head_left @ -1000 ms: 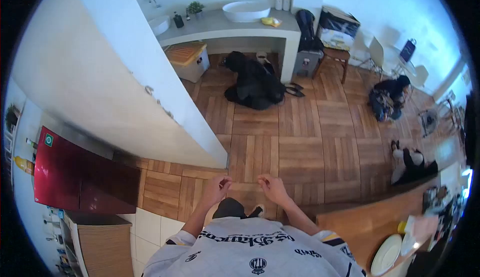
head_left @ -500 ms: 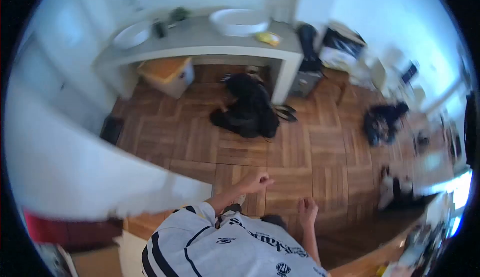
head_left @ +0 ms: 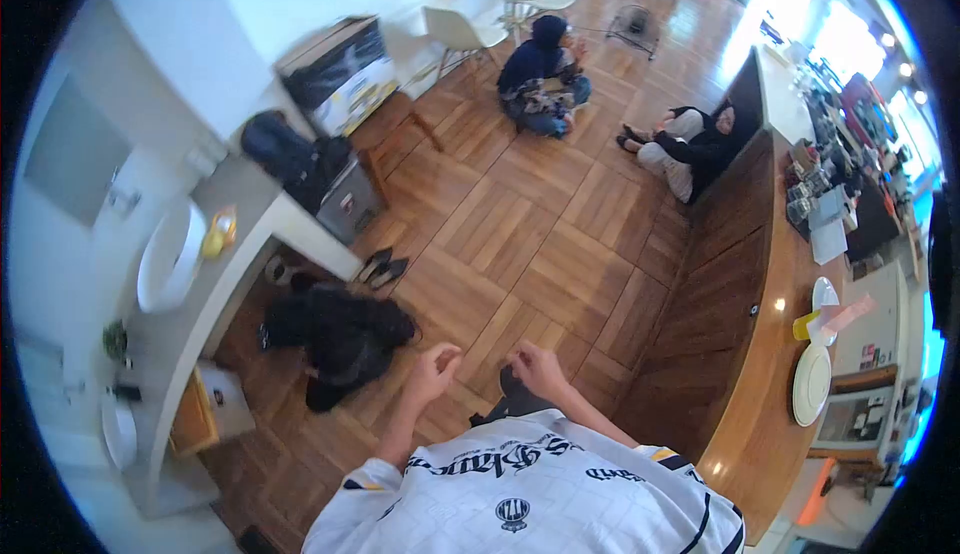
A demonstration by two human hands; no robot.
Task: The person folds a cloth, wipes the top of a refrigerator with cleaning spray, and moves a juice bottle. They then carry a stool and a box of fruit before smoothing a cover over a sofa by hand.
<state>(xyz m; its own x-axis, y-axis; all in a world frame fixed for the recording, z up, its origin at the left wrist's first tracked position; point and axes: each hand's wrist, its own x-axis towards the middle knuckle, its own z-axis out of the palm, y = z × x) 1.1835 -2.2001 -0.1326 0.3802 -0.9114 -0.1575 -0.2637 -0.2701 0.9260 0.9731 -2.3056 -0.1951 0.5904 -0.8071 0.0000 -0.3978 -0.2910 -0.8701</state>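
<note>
My left hand (head_left: 434, 370) hovers in front of my white shirt (head_left: 500, 489) with its fingers curled in. Beside it, a short gap apart, my right hand (head_left: 540, 369) is also curled, over my dark trouser leg. Nothing shows in either hand. Closest to my left hand, on the floor, a person in black (head_left: 350, 339) is bent low at the opening under the sink counter. Part of that person is hidden under the counter.
On the left stands the sink counter (head_left: 225, 274) with two basins. A wooden bar counter (head_left: 765, 354) runs along my right, with a plate (head_left: 811, 384) on it. Two people sit on the wooden floor (head_left: 490, 214) ahead. A dark pair of shoes (head_left: 382, 267) lies near the counter leg.
My view has swung to the right, so the sink counter now lies at left and the bar at right. Both hands have come to the middle, closer together, still curled.
</note>
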